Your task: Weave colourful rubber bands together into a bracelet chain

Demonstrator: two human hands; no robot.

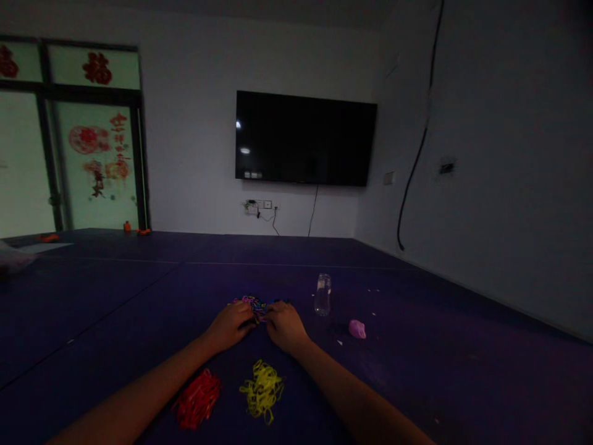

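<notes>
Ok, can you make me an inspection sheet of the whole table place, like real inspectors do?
Surface: dark purple table with seams.
Job's things: mixed pile of colours at the hands; red pile and yellow pile nearer the camera.
Clutter: bottle and pink lump right of the hands; white scraps about.
Hands: left hand and right hand at the mixed pile; whether the fingers pinch it is hard to tell.
Cables: black cable down the right wall; thin cable below the TV.
Surroundings: TV screen dark; door at left with red decorations.
</notes>
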